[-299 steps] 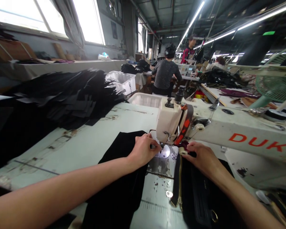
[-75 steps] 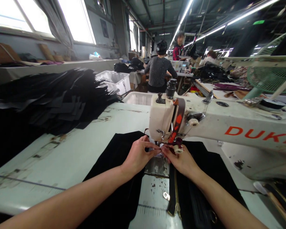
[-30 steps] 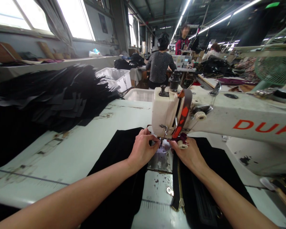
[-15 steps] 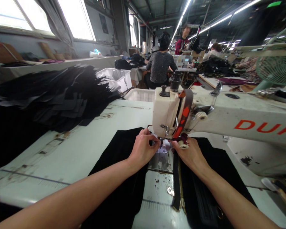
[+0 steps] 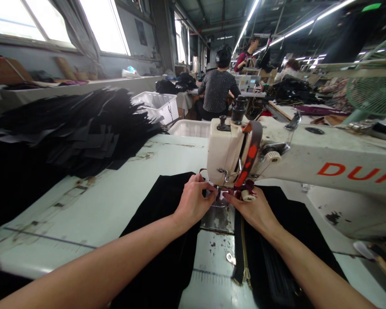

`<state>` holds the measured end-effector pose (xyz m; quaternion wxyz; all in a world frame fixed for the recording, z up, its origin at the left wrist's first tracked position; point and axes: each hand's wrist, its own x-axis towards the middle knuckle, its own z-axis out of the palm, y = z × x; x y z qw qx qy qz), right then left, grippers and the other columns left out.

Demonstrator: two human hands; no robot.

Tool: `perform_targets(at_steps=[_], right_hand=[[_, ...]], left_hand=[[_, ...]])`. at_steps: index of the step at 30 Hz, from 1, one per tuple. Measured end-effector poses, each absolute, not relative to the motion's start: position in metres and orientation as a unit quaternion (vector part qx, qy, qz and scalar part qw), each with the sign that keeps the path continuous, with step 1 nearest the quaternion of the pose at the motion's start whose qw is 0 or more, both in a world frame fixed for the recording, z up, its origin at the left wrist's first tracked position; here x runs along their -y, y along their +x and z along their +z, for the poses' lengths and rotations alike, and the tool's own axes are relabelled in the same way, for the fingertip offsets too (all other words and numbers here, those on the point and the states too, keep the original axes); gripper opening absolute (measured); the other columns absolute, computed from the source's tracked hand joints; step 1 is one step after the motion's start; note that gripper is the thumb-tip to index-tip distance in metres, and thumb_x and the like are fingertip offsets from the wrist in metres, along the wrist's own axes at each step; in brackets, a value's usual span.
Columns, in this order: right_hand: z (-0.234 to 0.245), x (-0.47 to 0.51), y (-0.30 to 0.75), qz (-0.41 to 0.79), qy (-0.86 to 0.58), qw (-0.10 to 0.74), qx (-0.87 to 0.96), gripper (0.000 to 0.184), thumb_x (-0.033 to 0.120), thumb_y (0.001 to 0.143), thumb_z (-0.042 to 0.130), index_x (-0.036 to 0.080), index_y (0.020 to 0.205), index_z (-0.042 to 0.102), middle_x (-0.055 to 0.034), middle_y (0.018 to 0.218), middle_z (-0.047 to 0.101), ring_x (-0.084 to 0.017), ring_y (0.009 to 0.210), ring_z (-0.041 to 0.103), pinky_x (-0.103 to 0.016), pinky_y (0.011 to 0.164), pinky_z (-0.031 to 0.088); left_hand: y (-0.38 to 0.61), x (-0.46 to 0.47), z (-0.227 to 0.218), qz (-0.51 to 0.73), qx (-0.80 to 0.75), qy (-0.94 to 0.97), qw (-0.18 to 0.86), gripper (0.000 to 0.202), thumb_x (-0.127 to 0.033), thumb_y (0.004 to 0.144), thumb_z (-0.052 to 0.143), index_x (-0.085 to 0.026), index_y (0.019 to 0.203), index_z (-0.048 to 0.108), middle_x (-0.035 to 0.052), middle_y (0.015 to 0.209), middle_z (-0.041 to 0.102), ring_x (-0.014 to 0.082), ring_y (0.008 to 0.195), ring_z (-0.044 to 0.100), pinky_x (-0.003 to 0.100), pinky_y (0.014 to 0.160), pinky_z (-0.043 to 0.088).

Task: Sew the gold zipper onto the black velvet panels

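Thumb and fingertips of my left hand (image 5: 195, 196) are pinched together just left of the needle of a white sewing machine (image 5: 224, 150). What they hold is too small to make out. My right hand (image 5: 255, 206) reaches in from the right, its fingertips closed close to the needle and partly hidden by the machine's lower parts; anything in them is hidden. Under my left wrist lies a black fabric piece (image 5: 161, 223). Another black fabric piece (image 5: 263, 257) lies under my right forearm, with a brass-toothed zipper (image 5: 243, 249) along its left edge.
A tall heap of black cut fabric (image 5: 83, 128) covers the table's far left. White plastic bins (image 5: 162, 105) stand behind the table. A co-worker in a dark speckled top (image 5: 216, 90) sits ahead, with others beyond. A green fan (image 5: 373, 92) is at right.
My right fingertips have moved left, closer to the needle and to my left fingertips. My left hand stays nearly in place, and the fabric pieces lie as before.
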<state>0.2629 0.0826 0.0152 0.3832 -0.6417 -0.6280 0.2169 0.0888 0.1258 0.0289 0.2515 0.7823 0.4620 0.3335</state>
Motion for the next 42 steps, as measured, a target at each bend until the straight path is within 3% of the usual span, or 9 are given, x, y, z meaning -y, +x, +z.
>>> perform_targets(at_steps=[6,17,42], right_hand=[[0.014,-0.083,0.261,0.217,-0.643,0.401,0.615,0.026,0.042,0.077,0.061,0.019,0.064,0.061,-0.0042,0.065,0.065,-0.019,0.062,0.063,-0.025,0.056,0.046],[0.013,-0.084,0.258,0.220,-0.637,0.392,0.626,0.017,0.033,0.079,0.061,0.021,0.068,0.066,-0.0043,0.072,0.070,-0.023,0.075,0.069,-0.027,0.067,0.053],[0.000,-0.089,0.255,0.163,-0.674,0.373,0.616,0.015,0.033,0.081,0.062,0.020,0.075,0.069,-0.0058,0.077,0.071,-0.022,0.075,0.069,-0.027,0.065,0.053]], left_hand=[[0.089,-0.126,0.029,0.336,-0.460,0.783,0.252,0.018,-0.001,0.074,0.073,-0.019,0.073,0.076,0.0038,0.088,0.063,0.0208,0.090,0.060,0.032,0.082,0.050],[0.089,-0.126,0.026,0.340,-0.458,0.783,0.248,0.018,-0.002,0.074,0.072,-0.020,0.072,0.075,0.0029,0.088,0.063,0.0202,0.089,0.061,0.031,0.082,0.051],[0.091,-0.124,0.025,0.308,-0.484,0.782,0.246,0.015,-0.007,0.079,0.073,-0.021,0.076,0.076,0.0039,0.091,0.064,0.0235,0.096,0.059,0.036,0.086,0.049]])
